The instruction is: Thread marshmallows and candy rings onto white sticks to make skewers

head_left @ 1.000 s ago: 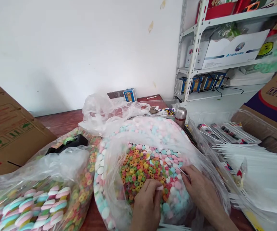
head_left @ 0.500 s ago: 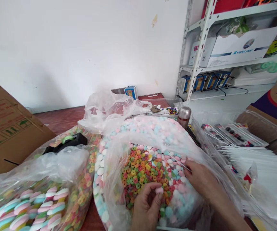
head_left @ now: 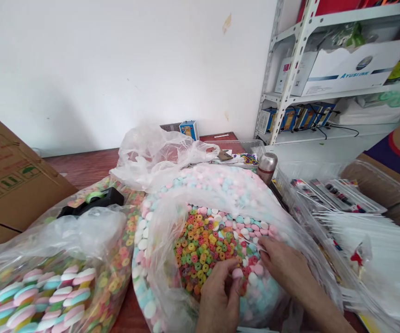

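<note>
A pink round candy (head_left: pixel 237 273) is pinched between the thumb and forefinger of my left hand (head_left: pixel 221 296). My right hand (head_left: pixel 281 261), to its right, holds a thin white stick (head_left: pixel 246 239) that slants up to the left. Both hands are over an open clear plastic bag (head_left: pixel 165 240). Inside lie small colourful ring candies (head_left: pixel 203 245) and, to their right, round pink, blue and white candies (head_left: pixel 255 226). The stick's far tip is too fine to make out.
Left is a bag of twisted marshmallows on sticks (head_left: pixel 47 296), with a black tape dispenser (head_left: pixel 99 201) behind. A metal-topped jar (head_left: pixel 266 167) stands behind the candy. Right, a clear bin (head_left: pixel 290 194) holds white sticks and packets. A cardboard box (head_left: pixel 15 171) leans at left.
My left hand has moved slightly right and up with the pink candy. My right hand has shifted left with the stick, so the two are closer together. The view has shifted slightly.
</note>
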The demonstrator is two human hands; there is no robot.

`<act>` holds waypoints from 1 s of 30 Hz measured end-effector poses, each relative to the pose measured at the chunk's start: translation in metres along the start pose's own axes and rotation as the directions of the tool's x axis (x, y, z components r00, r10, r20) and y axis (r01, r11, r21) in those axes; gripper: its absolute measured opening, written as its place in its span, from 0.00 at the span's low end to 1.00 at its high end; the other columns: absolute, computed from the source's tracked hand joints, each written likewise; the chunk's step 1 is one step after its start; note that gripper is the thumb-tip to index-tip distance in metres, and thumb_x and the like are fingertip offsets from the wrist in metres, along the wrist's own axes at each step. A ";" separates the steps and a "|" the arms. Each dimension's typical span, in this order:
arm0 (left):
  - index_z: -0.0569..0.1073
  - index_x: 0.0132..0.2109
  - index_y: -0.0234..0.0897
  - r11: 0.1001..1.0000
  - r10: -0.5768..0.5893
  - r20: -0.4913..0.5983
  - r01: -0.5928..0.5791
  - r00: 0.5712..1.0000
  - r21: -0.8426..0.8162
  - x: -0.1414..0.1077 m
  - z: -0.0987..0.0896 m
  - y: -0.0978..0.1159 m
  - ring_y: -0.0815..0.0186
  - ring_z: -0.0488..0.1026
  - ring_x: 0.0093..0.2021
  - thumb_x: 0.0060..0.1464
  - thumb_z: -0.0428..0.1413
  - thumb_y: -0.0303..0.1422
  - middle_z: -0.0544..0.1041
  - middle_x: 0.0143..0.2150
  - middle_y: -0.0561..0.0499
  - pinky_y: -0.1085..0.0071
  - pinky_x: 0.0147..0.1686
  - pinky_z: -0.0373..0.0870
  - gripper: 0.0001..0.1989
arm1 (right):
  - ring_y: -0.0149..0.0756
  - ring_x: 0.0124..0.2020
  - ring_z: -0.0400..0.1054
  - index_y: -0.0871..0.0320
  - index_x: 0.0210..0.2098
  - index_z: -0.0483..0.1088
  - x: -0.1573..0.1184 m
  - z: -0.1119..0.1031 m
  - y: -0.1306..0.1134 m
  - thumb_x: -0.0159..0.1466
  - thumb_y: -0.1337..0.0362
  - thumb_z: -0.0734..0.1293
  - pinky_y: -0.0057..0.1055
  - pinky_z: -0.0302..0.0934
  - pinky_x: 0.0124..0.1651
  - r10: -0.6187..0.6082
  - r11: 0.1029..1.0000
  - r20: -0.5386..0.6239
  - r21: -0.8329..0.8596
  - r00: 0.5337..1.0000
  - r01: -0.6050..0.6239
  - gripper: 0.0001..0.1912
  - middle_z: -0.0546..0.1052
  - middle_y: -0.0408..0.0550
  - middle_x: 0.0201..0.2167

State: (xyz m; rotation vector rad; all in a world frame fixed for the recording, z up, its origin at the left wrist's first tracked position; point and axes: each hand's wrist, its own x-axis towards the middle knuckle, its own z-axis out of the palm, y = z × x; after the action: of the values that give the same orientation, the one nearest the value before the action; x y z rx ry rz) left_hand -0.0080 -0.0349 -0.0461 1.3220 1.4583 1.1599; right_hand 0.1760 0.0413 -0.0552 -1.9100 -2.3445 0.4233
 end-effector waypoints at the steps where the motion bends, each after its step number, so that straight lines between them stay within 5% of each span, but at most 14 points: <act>1: 0.76 0.47 0.39 0.989 -0.085 0.012 0.085 0.996 -0.118 0.001 0.000 0.000 0.62 0.74 0.35 0.58 0.58 0.38 0.79 0.38 0.47 0.68 0.37 0.70 0.12 | 0.47 0.39 0.76 0.54 0.42 0.71 0.000 0.001 0.001 0.66 0.69 0.58 0.32 0.55 0.32 -0.003 1.000 -0.005 0.011 1.000 0.003 0.11 0.80 0.51 0.38; 5: 0.75 0.40 0.36 0.793 -0.301 0.177 0.349 0.937 -0.499 0.007 0.000 0.002 0.66 0.73 0.30 0.49 0.67 0.41 0.78 0.32 0.50 0.72 0.31 0.69 0.16 | 0.40 0.36 0.74 0.54 0.39 0.69 -0.006 -0.001 0.006 0.67 0.66 0.58 0.30 0.57 0.34 -0.028 0.996 -0.023 0.081 0.999 0.030 0.08 0.79 0.46 0.37; 12: 0.77 0.38 0.34 0.563 -0.352 0.286 0.446 0.891 -0.696 0.010 0.003 0.000 0.69 0.73 0.29 0.44 0.70 0.39 0.78 0.31 0.49 0.73 0.33 0.68 0.18 | 0.36 0.30 0.67 0.53 0.33 0.68 -0.018 -0.012 0.005 0.68 0.56 0.58 0.29 0.59 0.34 -0.031 0.784 -0.079 0.616 0.996 0.073 0.12 0.74 0.40 0.28; 17: 0.78 0.40 0.34 0.531 -0.330 0.300 0.439 0.895 -0.725 0.007 0.002 0.000 0.68 0.74 0.31 0.46 0.70 0.39 0.79 0.33 0.49 0.72 0.34 0.69 0.17 | 0.38 0.34 0.68 0.53 0.34 0.69 -0.017 -0.005 0.010 0.67 0.52 0.60 0.30 0.61 0.36 -0.097 0.552 0.030 0.834 0.995 0.028 0.13 0.74 0.42 0.32; 23: 0.78 0.39 0.35 0.698 -0.352 0.190 0.393 0.916 -0.599 0.008 -0.005 0.014 0.70 0.72 0.29 0.49 0.68 0.38 0.78 0.29 0.51 0.75 0.32 0.68 0.14 | 0.38 0.37 0.68 0.53 0.33 0.71 -0.010 -0.012 0.014 0.64 0.54 0.65 0.30 0.60 0.41 -0.011 0.547 0.014 0.837 1.000 -0.006 0.10 0.76 0.41 0.32; 26: 0.78 0.40 0.35 0.641 -0.334 0.233 0.401 0.913 -0.654 0.008 -0.006 0.016 0.70 0.72 0.29 0.50 0.67 0.38 0.78 0.30 0.51 0.74 0.32 0.68 0.13 | 0.30 0.27 0.62 0.54 0.34 0.71 -0.015 -0.014 0.001 0.63 0.53 0.67 0.25 0.56 0.31 -0.066 0.339 0.110 0.937 0.992 -0.081 0.11 0.72 0.38 0.27; 30: 0.79 0.38 0.34 0.569 -0.261 0.309 0.404 0.915 -0.716 0.006 -0.003 0.014 0.70 0.72 0.29 0.48 0.68 0.36 0.79 0.31 0.50 0.74 0.32 0.67 0.12 | 0.21 0.15 0.42 0.55 0.36 0.69 -0.027 -0.008 -0.024 0.61 0.50 0.70 0.22 0.35 0.18 -0.155 -0.078 0.303 0.945 0.940 -0.317 0.16 0.62 0.30 0.16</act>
State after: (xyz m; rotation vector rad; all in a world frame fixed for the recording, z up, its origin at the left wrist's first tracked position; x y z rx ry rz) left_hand -0.0082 -0.0288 -0.0316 0.4792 0.8387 1.1707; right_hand 0.1611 0.0115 -0.0385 -1.0462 -0.9646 1.9549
